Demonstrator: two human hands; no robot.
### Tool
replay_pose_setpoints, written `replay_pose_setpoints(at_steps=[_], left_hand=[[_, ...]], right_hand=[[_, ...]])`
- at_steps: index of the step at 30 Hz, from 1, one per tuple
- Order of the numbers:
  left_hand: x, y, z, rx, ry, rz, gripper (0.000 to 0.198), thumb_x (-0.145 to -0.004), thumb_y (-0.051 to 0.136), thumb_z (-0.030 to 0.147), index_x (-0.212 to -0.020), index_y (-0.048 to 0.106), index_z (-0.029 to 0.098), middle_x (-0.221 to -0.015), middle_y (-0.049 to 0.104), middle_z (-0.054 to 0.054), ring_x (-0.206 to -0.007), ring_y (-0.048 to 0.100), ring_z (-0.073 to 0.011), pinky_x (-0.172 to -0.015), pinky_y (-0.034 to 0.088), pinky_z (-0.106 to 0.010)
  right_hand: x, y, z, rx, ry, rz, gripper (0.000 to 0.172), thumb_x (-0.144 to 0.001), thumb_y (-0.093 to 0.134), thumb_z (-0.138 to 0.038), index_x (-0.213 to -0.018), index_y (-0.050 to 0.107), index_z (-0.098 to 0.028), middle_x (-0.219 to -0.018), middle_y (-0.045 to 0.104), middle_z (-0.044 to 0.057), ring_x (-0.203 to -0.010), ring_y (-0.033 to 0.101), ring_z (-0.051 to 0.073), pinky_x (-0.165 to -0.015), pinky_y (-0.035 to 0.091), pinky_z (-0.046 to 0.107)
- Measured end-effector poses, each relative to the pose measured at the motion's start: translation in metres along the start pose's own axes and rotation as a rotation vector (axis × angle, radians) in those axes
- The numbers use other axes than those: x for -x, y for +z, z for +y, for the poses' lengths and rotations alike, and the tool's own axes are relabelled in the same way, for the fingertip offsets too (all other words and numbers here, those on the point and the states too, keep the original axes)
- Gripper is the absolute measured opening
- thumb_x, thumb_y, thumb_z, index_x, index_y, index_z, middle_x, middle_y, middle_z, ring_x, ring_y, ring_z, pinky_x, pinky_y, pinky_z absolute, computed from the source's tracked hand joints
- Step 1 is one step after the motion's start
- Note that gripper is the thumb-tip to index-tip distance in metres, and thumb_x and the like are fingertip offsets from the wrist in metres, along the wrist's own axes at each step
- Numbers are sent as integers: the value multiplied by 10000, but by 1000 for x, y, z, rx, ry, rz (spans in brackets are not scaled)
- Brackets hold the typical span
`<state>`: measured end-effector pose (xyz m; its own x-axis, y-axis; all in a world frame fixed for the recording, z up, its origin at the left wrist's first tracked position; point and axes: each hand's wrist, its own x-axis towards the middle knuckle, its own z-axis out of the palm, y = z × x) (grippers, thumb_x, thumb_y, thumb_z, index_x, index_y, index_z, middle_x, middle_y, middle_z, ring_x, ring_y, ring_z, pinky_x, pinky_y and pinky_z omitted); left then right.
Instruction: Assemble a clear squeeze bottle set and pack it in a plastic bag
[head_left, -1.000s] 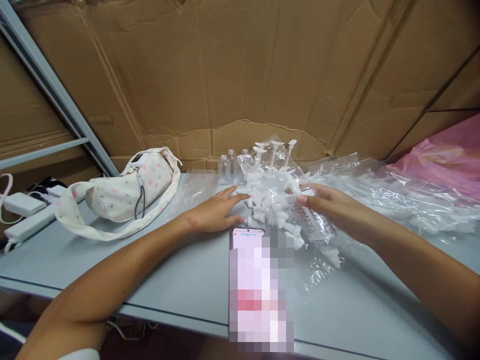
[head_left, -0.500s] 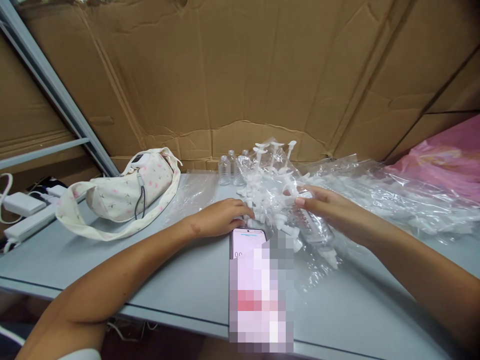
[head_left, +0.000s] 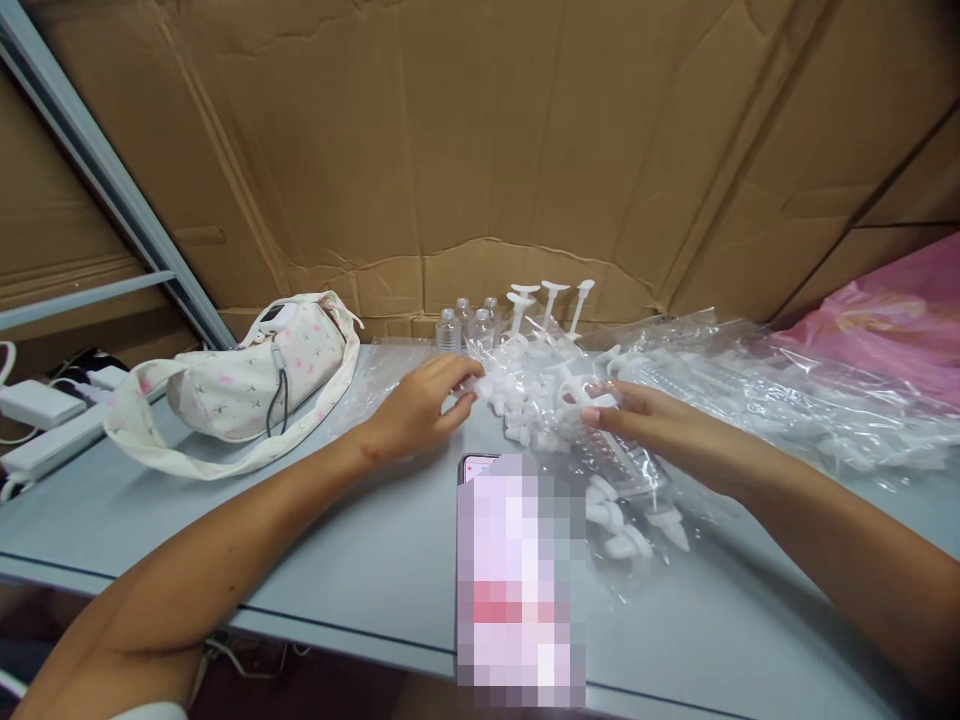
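Observation:
A heap of small white plastic pump parts [head_left: 534, 395] lies on and in clear plastic bags at the middle of the grey table [head_left: 360, 560]. My left hand [head_left: 420, 400] is at the heap's left edge, its fingertips pinched on one small white part. My right hand [head_left: 645, 420] rests on a clear bag [head_left: 622, 470] at the heap's right side, thumb and fingers closed on a white pump part. Three white pump heads [head_left: 551, 300] stand upright behind the heap, beside a few small clear bottles [head_left: 465, 325].
A phone [head_left: 517, 580] with a blurred screen lies at the table's front edge. A floral cloth bag [head_left: 247, 375] sits at the left, power adapters [head_left: 37, 410] beyond it. More clear bags of parts [head_left: 787, 390] spread to the right, a pink bag [head_left: 892, 310] behind. Cardboard lines the back wall.
My left hand has lifted off the table near the phone and moved up to the heap's left edge, closing on a small part. My right hand has shifted slightly within the heap.

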<state>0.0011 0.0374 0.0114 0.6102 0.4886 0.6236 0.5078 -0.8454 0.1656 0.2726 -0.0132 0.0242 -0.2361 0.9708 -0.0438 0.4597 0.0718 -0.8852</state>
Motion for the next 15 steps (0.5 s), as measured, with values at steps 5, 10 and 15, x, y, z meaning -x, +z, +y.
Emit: replay_pose_setpoints(at_steps=[5, 10, 15], left_hand=[[-6, -8, -1, 170, -155, 311, 160, -857, 545, 160, -1016, 539, 176, -948, 607, -38, -791, 543, -113, -760, 456, -253], [-11, -18, -9, 338, -360, 246, 159, -827, 606, 216, -978, 570, 180, -978, 627, -41, -881, 562, -130, -757, 429, -249], [-9, -28, -6, 435, -378, 0, 202, -821, 618, 258, -1010, 598, 190, -1054, 634, -53, -970, 577, -165, -847, 421, -307]], right_hand=[[3, 2, 0, -46, -30, -162, 268, -778, 656, -488, -921, 670, -262, -985, 704, 27, -1041, 620, 291, -894, 490, 395], [5, 6, 0, -16, -17, -220, 328, -745, 684, -477, -1003, 681, -274, -970, 712, 40, -978, 641, 300, -823, 526, 402], [4, 8, 1, 7, 12, -149, 344, -699, 727, -453, -989, 702, -271, -937, 723, 48, -895, 659, 289, -775, 533, 393]])
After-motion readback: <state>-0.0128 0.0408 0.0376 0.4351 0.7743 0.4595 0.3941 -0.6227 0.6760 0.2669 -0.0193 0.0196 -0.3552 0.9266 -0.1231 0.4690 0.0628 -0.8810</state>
